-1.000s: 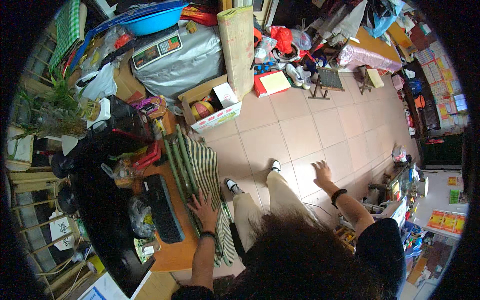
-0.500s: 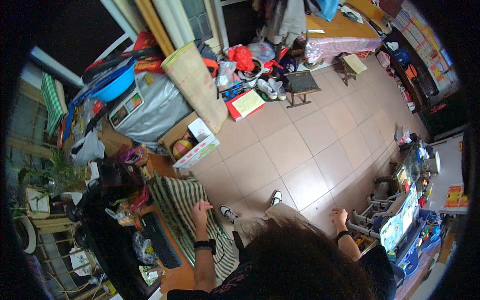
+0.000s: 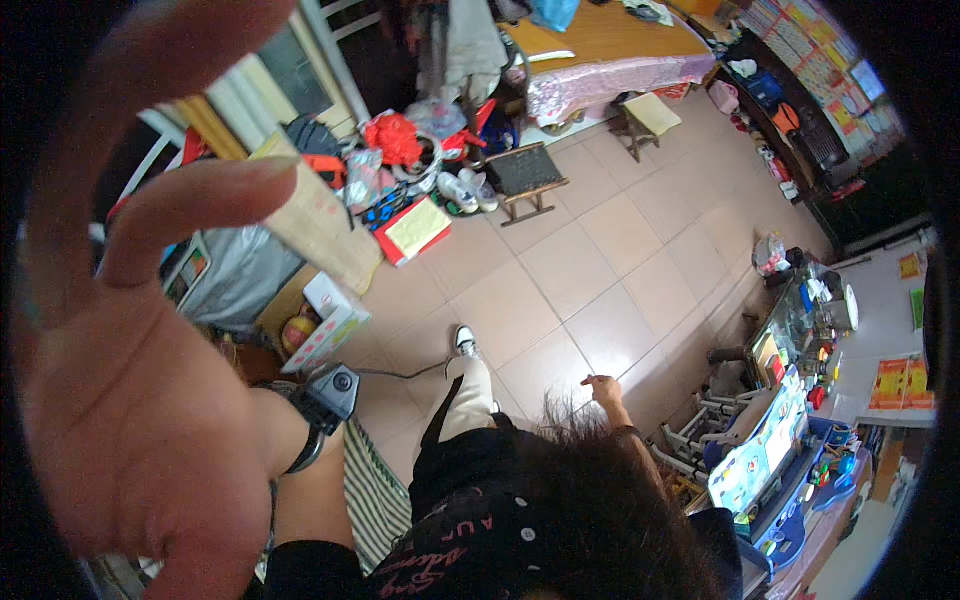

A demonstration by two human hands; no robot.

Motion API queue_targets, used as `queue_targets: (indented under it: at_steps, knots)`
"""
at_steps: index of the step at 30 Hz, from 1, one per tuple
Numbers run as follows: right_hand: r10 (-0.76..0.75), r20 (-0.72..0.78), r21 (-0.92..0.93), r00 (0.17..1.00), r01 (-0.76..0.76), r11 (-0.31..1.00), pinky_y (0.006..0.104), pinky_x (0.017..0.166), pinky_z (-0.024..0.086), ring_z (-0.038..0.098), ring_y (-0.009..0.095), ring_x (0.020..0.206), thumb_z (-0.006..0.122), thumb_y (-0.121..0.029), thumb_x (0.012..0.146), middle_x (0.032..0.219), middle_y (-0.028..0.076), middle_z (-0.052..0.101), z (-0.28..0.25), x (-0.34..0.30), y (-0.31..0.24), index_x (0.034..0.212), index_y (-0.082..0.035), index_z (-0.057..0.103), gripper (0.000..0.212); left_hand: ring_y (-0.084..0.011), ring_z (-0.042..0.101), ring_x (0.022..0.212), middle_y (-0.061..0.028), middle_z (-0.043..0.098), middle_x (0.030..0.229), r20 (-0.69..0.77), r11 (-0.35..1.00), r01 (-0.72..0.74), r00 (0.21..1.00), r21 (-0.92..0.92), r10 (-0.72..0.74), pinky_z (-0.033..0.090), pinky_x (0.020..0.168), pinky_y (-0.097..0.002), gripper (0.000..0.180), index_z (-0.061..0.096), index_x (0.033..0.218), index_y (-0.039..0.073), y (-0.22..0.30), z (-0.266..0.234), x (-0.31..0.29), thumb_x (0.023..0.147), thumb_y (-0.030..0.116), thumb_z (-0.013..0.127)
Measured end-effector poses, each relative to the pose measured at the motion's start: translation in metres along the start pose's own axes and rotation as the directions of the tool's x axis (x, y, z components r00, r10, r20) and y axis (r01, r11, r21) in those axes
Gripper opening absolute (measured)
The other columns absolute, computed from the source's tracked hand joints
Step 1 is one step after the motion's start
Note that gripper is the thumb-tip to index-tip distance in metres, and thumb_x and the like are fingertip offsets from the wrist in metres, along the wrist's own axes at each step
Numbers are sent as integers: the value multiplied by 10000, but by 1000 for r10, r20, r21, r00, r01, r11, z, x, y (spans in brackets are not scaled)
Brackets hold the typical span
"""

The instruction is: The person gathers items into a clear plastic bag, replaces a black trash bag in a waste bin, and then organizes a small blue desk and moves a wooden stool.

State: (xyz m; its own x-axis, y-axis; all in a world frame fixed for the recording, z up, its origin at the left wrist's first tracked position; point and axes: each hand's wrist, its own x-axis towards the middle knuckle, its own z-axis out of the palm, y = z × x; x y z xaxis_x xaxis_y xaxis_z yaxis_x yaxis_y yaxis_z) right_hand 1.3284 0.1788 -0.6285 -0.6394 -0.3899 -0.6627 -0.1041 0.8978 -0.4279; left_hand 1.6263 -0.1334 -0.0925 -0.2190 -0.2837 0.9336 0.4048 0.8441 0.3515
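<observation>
My left hand [image 3: 150,400] is raised very close to the camera and fills the left side. Its thumb and fingers are apart, and nothing lies in the palm. A black strap with a small camera [image 3: 341,381] circles that wrist, and a thin dark cable [image 3: 405,375] trails from it. Lower and farther off, my right hand [image 3: 603,390] hangs over the tiled floor with a finger stretched out, holding nothing that I can see. Beneath me show my light trousers [image 3: 467,398] and one black-and-white shoe [image 3: 465,340].
Along the far wall stand a black folding stool [image 3: 525,172], white shoes [image 3: 468,190] and a red box [image 3: 412,230]. A carton [image 3: 330,325] with a ball sits at the left. A desk with a blue-edged picture board [image 3: 765,445] and a white frame [image 3: 695,430] flanks my right.
My left hand has come up from beside the striped cloth to close before the camera. My right hand has shifted left and forward. The view has turned and the room has slid leftward.
</observation>
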Motion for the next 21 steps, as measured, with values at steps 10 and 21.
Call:
queue_targets:
  at_steps: [10,21]
  knots:
    - [200,37,149,979,-203,968,336,648,508,626,170,605,510,-309,920,615,77,655,-60,82,-30,934,-95,738,313,-196,577,743,-131,588,877,94,973,35,995,-226,-15,514,764,-352,289,544,960,-7,-207,127,64,976,231,382]
    - [164,-115,347,980,-115,931,283,489,485,607,117,520,514,-227,921,643,69,674,-241,203,-157,1012,-73,703,260,-215,590,908,-148,592,1035,111,941,152,986,-302,-124,490,835,-334,244,545,1074,-3,-459,255,162,945,171,433]
